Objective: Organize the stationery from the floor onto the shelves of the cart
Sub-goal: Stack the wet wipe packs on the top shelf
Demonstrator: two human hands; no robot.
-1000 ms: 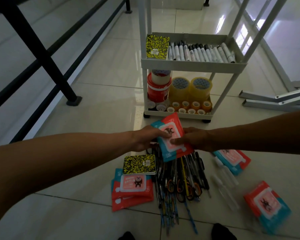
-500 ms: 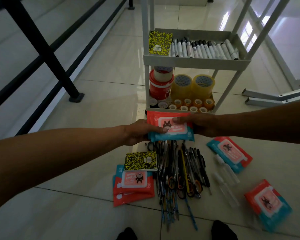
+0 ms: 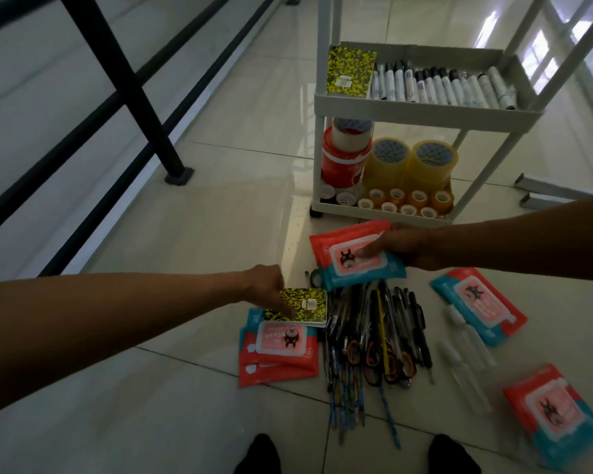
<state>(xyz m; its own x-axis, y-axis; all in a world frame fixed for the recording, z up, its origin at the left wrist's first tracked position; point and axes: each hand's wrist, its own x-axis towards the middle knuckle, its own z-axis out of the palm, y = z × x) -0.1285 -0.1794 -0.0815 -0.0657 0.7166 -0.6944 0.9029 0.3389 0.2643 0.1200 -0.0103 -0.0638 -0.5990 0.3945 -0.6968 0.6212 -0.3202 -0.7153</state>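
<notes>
My right hand [image 3: 409,249] grips a red and teal wipes pack [image 3: 342,254] in the air, just in front of the white cart's bottom shelf [image 3: 373,213]. My left hand [image 3: 271,289] reaches down, fingers touching a yellow-black notebook [image 3: 307,304] that lies on stacked wipes packs [image 3: 279,354] on the floor. A pile of pens and scissors [image 3: 377,340] lies beside them. The cart's upper shelf [image 3: 424,112] holds another yellow-black notebook [image 3: 351,71] and a row of markers [image 3: 442,85]; tape rolls [image 3: 407,165] fill the bottom shelf.
Two more wipes packs, one at the right [image 3: 479,304] and one at the near right [image 3: 554,413], plus clear small bottles [image 3: 465,350], lie on the tiled floor. A black railing [image 3: 124,83] runs along the left. Metal bars [image 3: 554,193] lie right of the cart. My shoes [image 3: 259,455] show at the bottom.
My left hand let go of the wipes pack and dropped down-left to the notebook on the floor. My right hand alone now holds the pack near the cart's bottom shelf.
</notes>
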